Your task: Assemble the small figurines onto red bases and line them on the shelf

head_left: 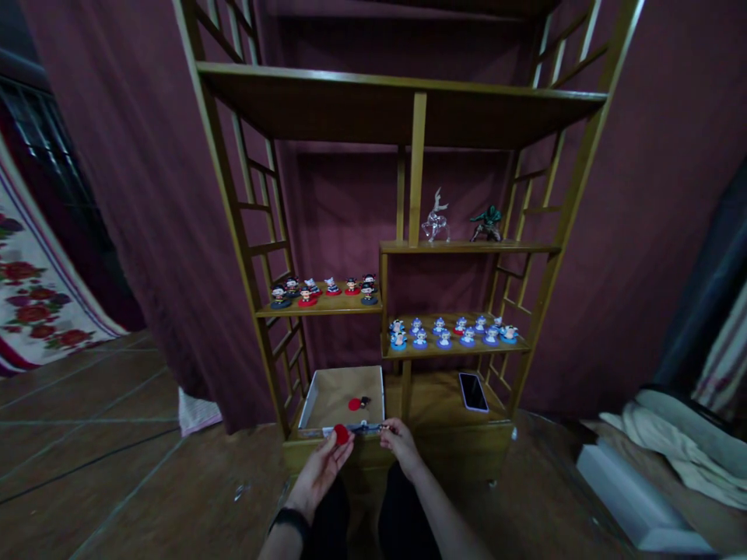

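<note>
The left hand (322,467) pinched a small, round, bright red disc (341,434); the right hand (400,442) pinched a tiny, indistinct piece (383,427).

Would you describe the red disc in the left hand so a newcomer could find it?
Start at the wooden shelf unit, then the open box at its bottom left. Before its near edge, the left hand holds the red disc in its fingertips; the other red disc lies inside the box.

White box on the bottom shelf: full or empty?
Nearly empty: the open white cardboard box shows bare brown floor, holding only a red round disc and a small dark piece.
</note>
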{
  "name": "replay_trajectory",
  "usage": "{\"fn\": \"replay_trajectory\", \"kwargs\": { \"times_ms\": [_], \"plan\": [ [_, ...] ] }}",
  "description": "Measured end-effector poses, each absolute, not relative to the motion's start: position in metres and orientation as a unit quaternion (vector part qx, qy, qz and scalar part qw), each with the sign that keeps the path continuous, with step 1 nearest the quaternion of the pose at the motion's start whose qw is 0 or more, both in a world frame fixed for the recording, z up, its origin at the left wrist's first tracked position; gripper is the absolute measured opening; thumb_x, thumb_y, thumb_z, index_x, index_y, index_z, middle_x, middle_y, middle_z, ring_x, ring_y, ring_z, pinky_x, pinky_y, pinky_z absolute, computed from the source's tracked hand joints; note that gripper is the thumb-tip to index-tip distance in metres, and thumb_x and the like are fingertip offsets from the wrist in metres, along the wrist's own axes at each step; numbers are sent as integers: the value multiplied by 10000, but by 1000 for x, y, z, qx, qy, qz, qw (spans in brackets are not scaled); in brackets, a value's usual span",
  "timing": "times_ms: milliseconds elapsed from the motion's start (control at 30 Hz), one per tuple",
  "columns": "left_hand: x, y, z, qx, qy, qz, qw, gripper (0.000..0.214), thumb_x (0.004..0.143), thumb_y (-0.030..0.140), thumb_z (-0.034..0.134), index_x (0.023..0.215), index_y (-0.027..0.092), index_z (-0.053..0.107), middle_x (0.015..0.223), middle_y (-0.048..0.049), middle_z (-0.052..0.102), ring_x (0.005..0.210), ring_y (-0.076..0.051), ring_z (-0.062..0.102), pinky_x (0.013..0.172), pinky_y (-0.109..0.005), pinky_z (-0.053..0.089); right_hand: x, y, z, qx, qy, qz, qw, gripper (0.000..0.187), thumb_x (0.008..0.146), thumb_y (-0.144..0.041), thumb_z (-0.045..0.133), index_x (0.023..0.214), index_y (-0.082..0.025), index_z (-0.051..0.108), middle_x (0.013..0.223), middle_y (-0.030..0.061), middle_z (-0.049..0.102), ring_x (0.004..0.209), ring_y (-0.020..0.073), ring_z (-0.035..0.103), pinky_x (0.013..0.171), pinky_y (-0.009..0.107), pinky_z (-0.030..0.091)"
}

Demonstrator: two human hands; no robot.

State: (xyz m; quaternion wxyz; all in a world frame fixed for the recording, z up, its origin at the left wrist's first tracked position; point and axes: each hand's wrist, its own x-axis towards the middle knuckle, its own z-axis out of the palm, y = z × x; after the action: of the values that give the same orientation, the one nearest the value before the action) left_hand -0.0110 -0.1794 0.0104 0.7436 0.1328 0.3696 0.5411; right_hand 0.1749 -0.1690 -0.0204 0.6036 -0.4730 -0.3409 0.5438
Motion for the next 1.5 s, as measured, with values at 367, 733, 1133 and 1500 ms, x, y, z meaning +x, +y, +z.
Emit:
{"fn": "replay_trajectory", "kwargs": {
  "times_ms": [367,733,1133,1500],
  "plan": [
    [-10,-179,7,148,351,559,737,135,743,45,589,857,116,603,898,-112,688,891,-235,653,763,-342,547,157,-160,-22,-464,-296,582,599,309,463,-312,720,689,-176,559,549,-34,565,489,91,513,506,225,439],
    [2,-157,3,106,370,558,735,115,781,61,540,875,93,599,864,-130,687,813,-215,672,599,-251,570,136,-137,-44,-472,-261,555,633,215,527,-264,641,706,-175,561,560,-37,539,503,85,497,477,205,432],
    [9,-150,0,89,340,580,735,104,818,77,500,869,96,589,876,-126,689,908,-240,648,727,-350,580,128,-133,-52,-567,-381,442,581,163,645,-282,520,781,-204,564,633,-37,528,550,113,520,432,191,409],
    [9,-150,-6,71,313,611,724,98,800,58,520,736,96,584,800,-104,694,901,-237,649,831,-410,528,154,-137,-36,-583,-424,395,570,187,644,-295,550,808,-215,590,741,-22,583,659,131,554,510,212,461]
  ]
}}
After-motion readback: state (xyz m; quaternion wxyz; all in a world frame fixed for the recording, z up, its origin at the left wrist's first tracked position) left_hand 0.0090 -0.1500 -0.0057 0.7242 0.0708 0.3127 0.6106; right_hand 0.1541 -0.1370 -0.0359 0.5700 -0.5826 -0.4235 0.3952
